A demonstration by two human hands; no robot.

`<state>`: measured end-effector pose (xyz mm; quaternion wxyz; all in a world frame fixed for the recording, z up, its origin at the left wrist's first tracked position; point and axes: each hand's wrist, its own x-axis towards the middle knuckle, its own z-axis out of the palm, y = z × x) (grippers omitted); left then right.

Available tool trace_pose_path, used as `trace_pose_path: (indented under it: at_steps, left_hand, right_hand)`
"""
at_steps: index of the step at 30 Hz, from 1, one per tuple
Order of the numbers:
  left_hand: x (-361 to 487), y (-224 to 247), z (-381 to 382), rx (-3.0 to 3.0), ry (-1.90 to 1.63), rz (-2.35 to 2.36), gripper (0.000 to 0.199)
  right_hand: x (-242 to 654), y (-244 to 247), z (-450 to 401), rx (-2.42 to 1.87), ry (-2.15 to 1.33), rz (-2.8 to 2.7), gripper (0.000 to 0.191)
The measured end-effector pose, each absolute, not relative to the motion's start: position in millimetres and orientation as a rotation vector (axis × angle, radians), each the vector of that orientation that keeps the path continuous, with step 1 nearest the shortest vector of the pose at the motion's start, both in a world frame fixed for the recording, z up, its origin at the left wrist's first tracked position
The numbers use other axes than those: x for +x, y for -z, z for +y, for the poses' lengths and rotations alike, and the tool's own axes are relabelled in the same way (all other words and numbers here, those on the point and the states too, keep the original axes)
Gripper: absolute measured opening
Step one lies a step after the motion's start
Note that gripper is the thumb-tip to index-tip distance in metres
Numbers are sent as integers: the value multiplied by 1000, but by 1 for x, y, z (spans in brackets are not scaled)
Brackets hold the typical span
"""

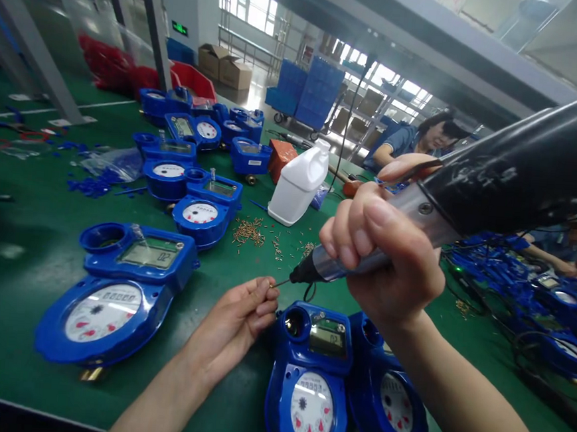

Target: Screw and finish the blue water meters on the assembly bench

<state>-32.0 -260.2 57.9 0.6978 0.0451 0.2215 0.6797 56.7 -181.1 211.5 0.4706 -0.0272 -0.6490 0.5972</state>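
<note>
My right hand [390, 250] is wrapped round an electric screwdriver [511, 173] with a black body and metal collar, its bit pointing down to the left. At the bit's tip, my left hand [241, 312] pinches a small brass screw [271, 286]. Just below stands a blue water meter [309, 384] with a white dial and a small display. A second blue meter [389, 390] is right beside it, partly hidden by my right forearm. Another meter [117, 289] lies to the left of my left hand.
Loose brass screws [250, 231] lie in a pile near a white plastic jug [298, 183]. Several more blue meters [199, 209] stand behind. Blue plastic bits [98, 183] and a red bin [194, 82] are at left. A co-worker [419, 143] sits across; cables and meters crowd the right.
</note>
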Motion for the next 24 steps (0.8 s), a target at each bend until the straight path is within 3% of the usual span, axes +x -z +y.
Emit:
trace_pose_path:
  at_steps: [9,19,24]
  left_hand:
    - [-31,-59,-261,87,-1486,481,1]
    - [-27,-52,-259,97,-1513,548,19]
    - [-33,-35,-275,270,-1584,1149,36]
  right_hand:
    - [58,-213,-186,-147,-1473,-1599,29]
    - [54,-211,-186,-172,-1482,-1582,32]
    - [54,-210,-183,-323,-1443,-1687,31]
